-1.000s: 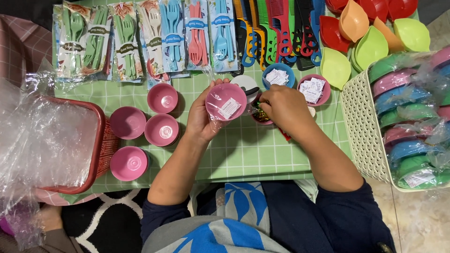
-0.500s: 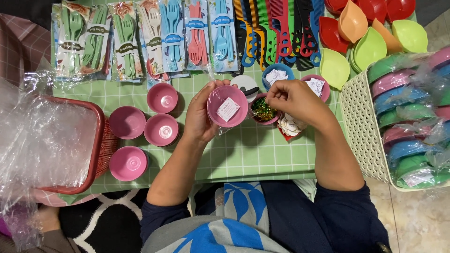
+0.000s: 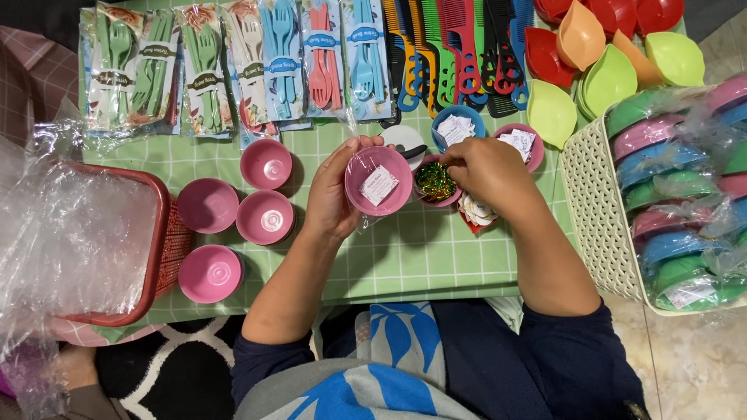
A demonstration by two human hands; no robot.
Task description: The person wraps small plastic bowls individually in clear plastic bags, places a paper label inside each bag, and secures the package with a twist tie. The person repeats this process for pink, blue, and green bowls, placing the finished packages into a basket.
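A green checked cloth covers a low table, crowded with plastic wares. Along the far edge, from ten to twelve o'clock, lie packets of forks and spoons, then a fan of coloured combs; at one o'clock sit leaf-shaped dishes in red, orange and green. A cream lattice basket at three o'clock holds wrapped round containers. A red basket lined with clear plastic stands at nine o'clock, and four empty pink bowls rest just beside it.

Near the centre, the left hand is curled around a wrapped pink bowl, thumb on the far rim, tilting its labelled face toward the camera. The right hand is bent at the wrist, fingers closed and pinched over a small bowl of green and gold glitter, which touches the held bowl at its three o'clock side. What the fingertips pinch cannot be seen. Both forearms reach forward from dark blue sleeves.
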